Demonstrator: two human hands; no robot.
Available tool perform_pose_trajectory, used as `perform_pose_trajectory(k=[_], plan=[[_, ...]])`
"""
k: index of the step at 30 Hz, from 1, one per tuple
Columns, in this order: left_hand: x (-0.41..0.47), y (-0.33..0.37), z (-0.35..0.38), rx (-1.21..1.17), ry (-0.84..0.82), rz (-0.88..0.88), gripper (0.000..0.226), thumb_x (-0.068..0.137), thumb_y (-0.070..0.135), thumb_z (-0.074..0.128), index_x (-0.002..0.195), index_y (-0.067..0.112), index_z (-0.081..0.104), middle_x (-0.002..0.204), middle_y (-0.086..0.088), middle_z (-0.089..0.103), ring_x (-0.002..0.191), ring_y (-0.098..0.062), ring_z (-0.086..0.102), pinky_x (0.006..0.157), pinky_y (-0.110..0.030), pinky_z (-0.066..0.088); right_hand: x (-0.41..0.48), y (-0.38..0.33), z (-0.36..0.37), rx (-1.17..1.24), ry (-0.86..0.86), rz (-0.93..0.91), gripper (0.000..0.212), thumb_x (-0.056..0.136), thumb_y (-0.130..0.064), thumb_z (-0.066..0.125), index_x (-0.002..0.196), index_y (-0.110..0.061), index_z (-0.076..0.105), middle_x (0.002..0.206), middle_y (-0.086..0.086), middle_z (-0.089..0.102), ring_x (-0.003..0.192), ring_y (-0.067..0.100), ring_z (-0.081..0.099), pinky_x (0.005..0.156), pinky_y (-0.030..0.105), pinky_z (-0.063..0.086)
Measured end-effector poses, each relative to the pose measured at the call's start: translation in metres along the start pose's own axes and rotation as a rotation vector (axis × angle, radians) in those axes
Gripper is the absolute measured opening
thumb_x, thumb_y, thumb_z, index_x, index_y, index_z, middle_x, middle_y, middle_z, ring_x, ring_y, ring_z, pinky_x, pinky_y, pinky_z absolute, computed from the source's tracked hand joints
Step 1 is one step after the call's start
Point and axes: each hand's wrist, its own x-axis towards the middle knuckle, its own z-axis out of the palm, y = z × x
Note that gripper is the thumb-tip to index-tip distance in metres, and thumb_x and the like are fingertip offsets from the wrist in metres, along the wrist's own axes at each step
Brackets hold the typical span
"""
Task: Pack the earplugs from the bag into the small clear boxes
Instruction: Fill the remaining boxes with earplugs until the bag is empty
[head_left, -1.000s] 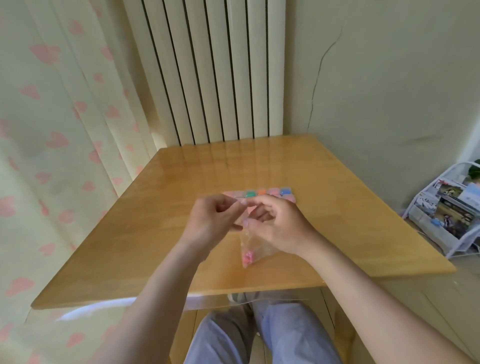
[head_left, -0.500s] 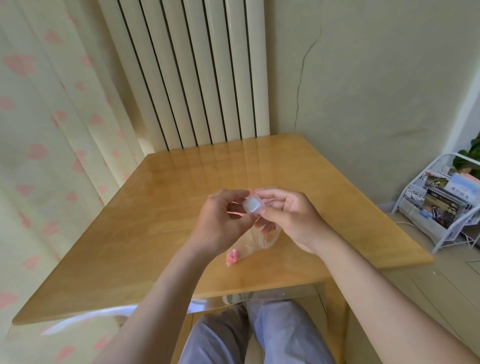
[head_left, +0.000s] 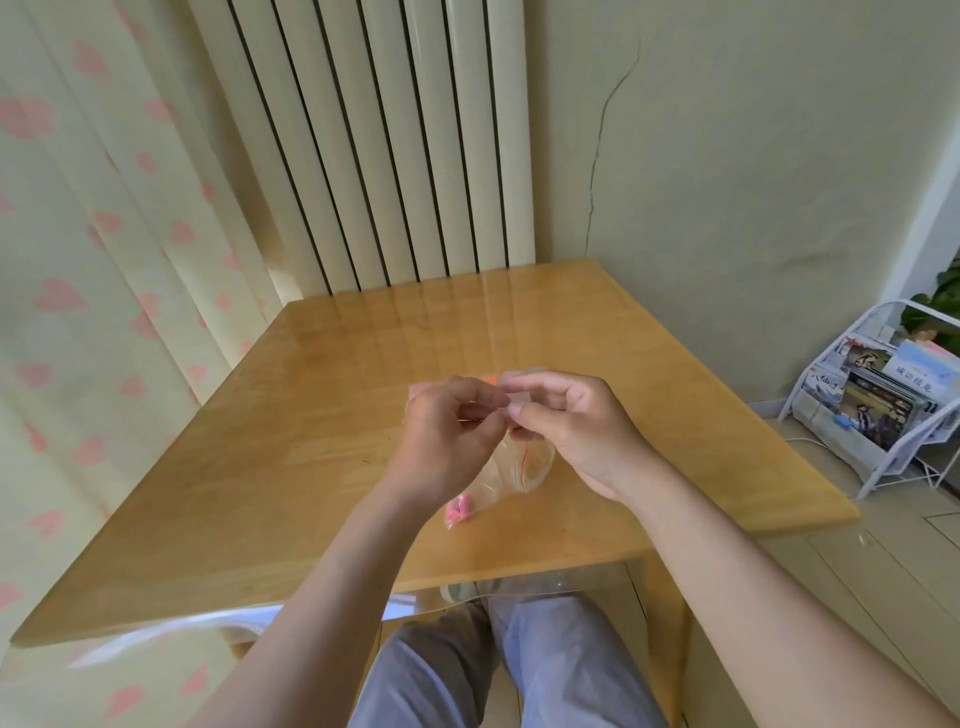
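My left hand (head_left: 447, 436) and my right hand (head_left: 571, 421) meet above the middle of the wooden table (head_left: 291, 467). Their fingertips pinch a small clear box (head_left: 517, 399) from both sides; most of it is hidden by the fingers. Under the hands hangs a clear zip bag (head_left: 511, 467) with a red seal line, its top tucked beneath my right hand's fingers. Pink earplugs (head_left: 460, 512) sit in its lowest corner, close to the tabletop. An orange bit (head_left: 491, 380) of the row of boxes shows just beyond my knuckles; the rest is covered.
A white radiator (head_left: 395, 140) stands behind the table, with a heart-print curtain (head_left: 104, 260) to the left. A white wire rack of magazines (head_left: 878, 405) sits on the floor at the right. My knees (head_left: 498, 660) are under the table's near edge.
A small clear box has come up between my fingertips. The bag has slumped so the earplugs lie further left. The coloured row of boxes is now hidden behind my hands.
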Motion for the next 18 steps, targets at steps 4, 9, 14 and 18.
perform_pose_trajectory(k=[4,9,14,18], plan=[[0.000,-0.005,0.000,0.137,0.037,0.074,0.013,0.087,0.006,0.073,0.099,0.012,0.075,0.094,-0.004,0.075,0.082,-0.006,0.073,0.076,-0.019,0.057,0.003,0.001,0.001,-0.055,-0.011,-0.015,0.027,0.094,0.004,0.061,0.116,-0.007,0.071,0.106,0.014,0.076,0.100,0.034,0.072,0.090,0.042,0.060],[-0.001,-0.006,-0.002,0.196,0.012,0.166,0.016,0.089,0.005,0.070,0.104,0.005,0.076,0.091,0.000,0.077,0.084,0.000,0.071,0.078,-0.012,0.054,0.005,0.000,-0.001,-0.102,-0.023,-0.006,0.031,0.090,0.003,0.068,0.119,-0.007,0.068,0.101,0.015,0.077,0.087,0.031,0.073,0.082,0.037,0.059],[0.005,-0.010,-0.006,0.137,0.062,0.079,0.014,0.095,0.014,0.064,0.101,0.013,0.077,0.077,0.004,0.075,0.072,-0.011,0.072,0.070,-0.030,0.059,0.003,0.005,-0.003,-0.153,-0.039,0.031,0.049,0.084,0.010,0.067,0.128,-0.011,0.064,0.102,0.010,0.077,0.088,0.034,0.074,0.091,0.049,0.058],[0.013,-0.012,-0.005,-0.089,0.077,-0.109,0.014,0.101,0.013,0.055,0.107,0.017,0.066,0.087,-0.012,0.074,0.079,-0.026,0.074,0.073,-0.046,0.062,0.002,0.007,0.003,-0.080,-0.063,0.041,0.058,0.086,0.011,0.068,0.139,-0.008,0.054,0.115,0.010,0.072,0.097,0.025,0.074,0.090,0.044,0.059]])
